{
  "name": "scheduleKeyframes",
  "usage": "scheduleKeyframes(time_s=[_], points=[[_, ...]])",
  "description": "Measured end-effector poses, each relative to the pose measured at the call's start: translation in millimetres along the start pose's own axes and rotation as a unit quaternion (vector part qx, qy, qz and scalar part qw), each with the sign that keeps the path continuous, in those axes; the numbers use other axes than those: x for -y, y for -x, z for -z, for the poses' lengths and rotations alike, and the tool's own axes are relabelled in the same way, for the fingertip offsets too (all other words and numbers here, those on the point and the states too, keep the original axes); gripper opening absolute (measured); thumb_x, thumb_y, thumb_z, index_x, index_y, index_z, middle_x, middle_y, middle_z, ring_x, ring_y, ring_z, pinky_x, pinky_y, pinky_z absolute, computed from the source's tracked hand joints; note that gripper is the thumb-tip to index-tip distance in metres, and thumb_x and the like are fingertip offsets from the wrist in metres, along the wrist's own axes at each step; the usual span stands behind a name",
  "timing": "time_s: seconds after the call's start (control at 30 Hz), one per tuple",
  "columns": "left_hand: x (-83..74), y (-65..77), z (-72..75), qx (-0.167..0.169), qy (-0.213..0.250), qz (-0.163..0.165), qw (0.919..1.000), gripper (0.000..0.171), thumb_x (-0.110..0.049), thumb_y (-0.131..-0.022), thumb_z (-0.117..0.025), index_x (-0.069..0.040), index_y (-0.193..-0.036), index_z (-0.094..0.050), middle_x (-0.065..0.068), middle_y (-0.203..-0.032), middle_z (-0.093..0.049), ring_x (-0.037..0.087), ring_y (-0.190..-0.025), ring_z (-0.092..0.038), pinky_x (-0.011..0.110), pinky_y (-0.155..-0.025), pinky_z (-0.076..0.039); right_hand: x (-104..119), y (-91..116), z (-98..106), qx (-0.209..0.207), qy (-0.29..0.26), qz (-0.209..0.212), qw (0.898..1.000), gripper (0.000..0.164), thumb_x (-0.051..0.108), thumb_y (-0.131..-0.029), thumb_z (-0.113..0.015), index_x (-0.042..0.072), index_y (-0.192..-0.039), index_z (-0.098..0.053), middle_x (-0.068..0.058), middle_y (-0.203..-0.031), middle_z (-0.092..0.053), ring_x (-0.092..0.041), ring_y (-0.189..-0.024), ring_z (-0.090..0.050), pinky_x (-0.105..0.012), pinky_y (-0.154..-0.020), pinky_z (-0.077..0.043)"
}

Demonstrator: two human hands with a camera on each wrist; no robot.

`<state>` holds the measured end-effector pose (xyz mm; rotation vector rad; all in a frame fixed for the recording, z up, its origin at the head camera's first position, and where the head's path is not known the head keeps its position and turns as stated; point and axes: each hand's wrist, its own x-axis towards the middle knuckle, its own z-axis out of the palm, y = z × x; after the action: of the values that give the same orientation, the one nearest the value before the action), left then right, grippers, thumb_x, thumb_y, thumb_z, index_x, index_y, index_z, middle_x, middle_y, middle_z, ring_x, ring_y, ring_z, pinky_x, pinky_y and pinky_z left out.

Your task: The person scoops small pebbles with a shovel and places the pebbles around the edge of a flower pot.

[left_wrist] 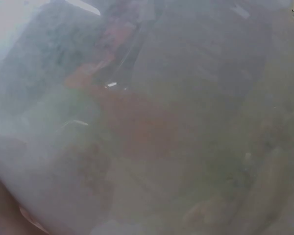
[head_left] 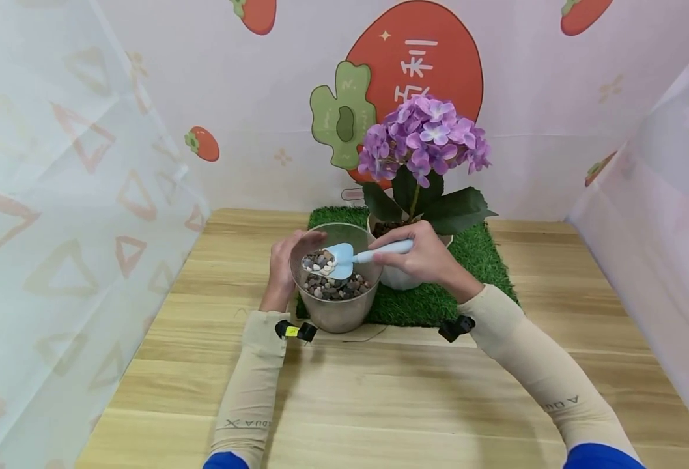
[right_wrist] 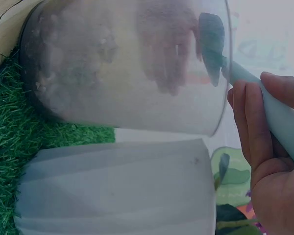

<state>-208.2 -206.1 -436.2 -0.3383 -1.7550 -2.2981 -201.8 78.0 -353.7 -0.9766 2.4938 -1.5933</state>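
My right hand holds a small light-blue hand shovel by its handle. Brown, grey and white pebbles lie on its blade, which is over the mouth of a clear plastic pot. More pebbles fill the lower part of that pot. Around its left and far side, my left hand grips the wall; the right wrist view shows those fingers blurred through the plastic. Cloudy plastic takes up most of the left wrist view, with a bit of hand at the lower left corner.
Right behind the clear pot, a white pot holds a purple hydrangea with dark green leaves. Beneath the white pot lies a green artificial grass mat on the wooden table. Printed cloth walls enclose the table's back and sides.
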Motion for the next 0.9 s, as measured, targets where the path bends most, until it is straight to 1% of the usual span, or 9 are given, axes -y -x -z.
scheduleKeyframes(time_s=[0.13, 0.23, 0.33, 0.43, 0.5, 0.6, 0.7, 0.8, 0.9], points=[[0.4, -0.7, -0.5, 0.004, 0.01, -0.003, 0.9999, 0.049, -0.02, -0.114, -0.042, 0.024, -0.122, -0.061, 0.027, -0.119, -0.076, 0.027, -0.109, -0.077, 0.037, -0.11, -0.059, 4, 5, 8, -0.013, -0.008, -0.002, 1.0, 0.014, 0.016, -0.09, -0.084, 0.011, -0.103, -0.085, -0.011, -0.087, -0.082, -0.024, -0.057, -0.063, -0.025, -0.054, -0.053], [0.2, -0.8, -1.1, -0.004, 0.011, 0.005, 0.9999, 0.048, -0.02, -0.114, -0.042, 0.023, -0.123, -0.061, 0.024, -0.119, -0.077, 0.024, -0.108, -0.078, 0.035, -0.11, -0.06, 8, 10, 14, -0.018, -0.004, -0.007, 1.0, 0.014, 0.016, -0.091, -0.084, 0.01, -0.103, -0.085, -0.011, -0.086, -0.082, -0.028, -0.059, -0.065, -0.025, -0.055, -0.055], [-0.3, -0.2, -2.0, -0.018, 0.016, 0.015, 0.9996, 0.047, -0.02, -0.113, -0.044, 0.023, -0.123, -0.062, 0.025, -0.119, -0.077, 0.025, -0.109, -0.078, 0.036, -0.108, -0.061, 11, 15, 21, -0.022, 0.009, -0.015, 1.0, 0.013, 0.016, -0.091, -0.084, 0.011, -0.103, -0.085, -0.01, -0.086, -0.082, -0.03, -0.06, -0.065, -0.025, -0.055, -0.056], [-0.1, 0.0, -2.2, -0.032, 0.014, 0.021, 0.9992, 0.045, -0.019, -0.112, -0.047, 0.022, -0.123, -0.063, 0.026, -0.119, -0.076, 0.027, -0.11, -0.078, 0.037, -0.108, -0.061, 16, 22, 27, -0.026, 0.019, -0.028, 0.999, 0.013, 0.018, -0.091, -0.084, 0.012, -0.103, -0.085, -0.009, -0.084, -0.081, -0.025, -0.054, -0.058, -0.025, -0.051, -0.051], [-0.3, -0.4, -2.2, -0.035, 0.01, 0.024, 0.9991, 0.045, -0.02, -0.112, -0.048, 0.021, -0.122, -0.063, 0.025, -0.119, -0.077, 0.027, -0.11, -0.077, 0.037, -0.108, -0.061, 19, 27, 32, -0.035, 0.023, -0.037, 0.998, 0.013, 0.018, -0.091, -0.084, 0.013, -0.103, -0.085, -0.009, -0.082, -0.08, -0.018, -0.049, -0.048, -0.025, -0.046, -0.043], [-0.5, -0.7, -1.4, -0.033, 0.009, 0.031, 0.9989, 0.046, -0.023, -0.112, -0.049, 0.019, -0.123, -0.064, 0.02, -0.117, -0.079, 0.027, -0.111, -0.077, 0.04, -0.11, -0.06, 22, 34, 39, -0.053, 0.03, -0.043, 0.997, 0.014, 0.018, -0.091, -0.084, 0.014, -0.103, -0.085, -0.008, -0.08, -0.078, -0.011, -0.047, -0.034, -0.025, -0.042, -0.033], [-0.9, -0.8, -0.1, -0.027, 0.021, 0.037, 0.9987, 0.047, -0.024, -0.113, -0.049, 0.019, -0.124, -0.063, 0.018, -0.118, -0.079, 0.028, -0.113, -0.076, 0.045, -0.112, -0.058, 24, 40, 47, -0.073, 0.039, -0.037, 0.996, 0.015, 0.015, -0.09, -0.085, 0.011, -0.104, -0.085, -0.007, -0.075, -0.074, -0.01, -0.047, -0.033, -0.025, -0.041, -0.032], [-1.4, -0.4, 0.5, -0.018, 0.044, 0.036, 0.9982, 0.047, -0.022, -0.113, -0.047, 0.021, -0.125, -0.06, 0.021, -0.12, -0.078, 0.032, -0.116, -0.075, 0.05, -0.116, -0.054, 25, 47, 56, -0.089, 0.052, -0.031, 0.994, 0.015, 0.013, -0.089, -0.084, 0.008, -0.103, -0.084, -0.005, -0.071, -0.069, -0.008, -0.046, -0.035, -0.024, -0.04, -0.032], [-1.2, 0.0, 0.2, -0.012, 0.065, 0.032, 0.9973, 0.045, -0.018, -0.114, -0.045, 0.023, -0.125, -0.059, 0.026, -0.121, -0.076, 0.034, -0.117, -0.075, 0.051, -0.117, -0.052, 26, 53, 66, -0.103, 0.062, -0.033, 0.992, 0.014, 0.012, -0.089, -0.085, 0.008, -0.103, -0.084, -0.004, -0.069, -0.07, -0.007, -0.044, -0.035, -0.023, -0.038, -0.032]])
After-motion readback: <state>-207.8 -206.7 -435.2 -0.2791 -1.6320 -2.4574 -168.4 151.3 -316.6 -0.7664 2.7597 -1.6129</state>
